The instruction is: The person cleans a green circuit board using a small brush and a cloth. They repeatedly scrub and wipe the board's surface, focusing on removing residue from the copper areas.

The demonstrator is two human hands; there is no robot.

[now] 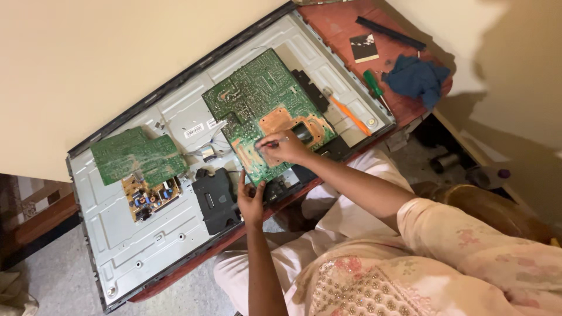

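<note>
Seated at a reddish-brown wooden table set against a plain cream wall, with grey speckled floor below. Spread across nearly the whole tabletop: an opened flat-screen television's grey metal back panel, tilted diagonally. On its middle, a large green circuit board with copper patches; toward the left end, a smaller green circuit board beside a tan power board with small components. Right hand curled shut, pinching a thin metal tool against the large board's lower part. Left hand loosely open, fingers upright, steadying that board's near edge beside a black plastic bracket. On the panel's right end, an orange-handled screwdriver. On bare wood beyond: a green-handled screwdriver, a crumpled blue cloth, a small dark square card, a black strip.
</note>
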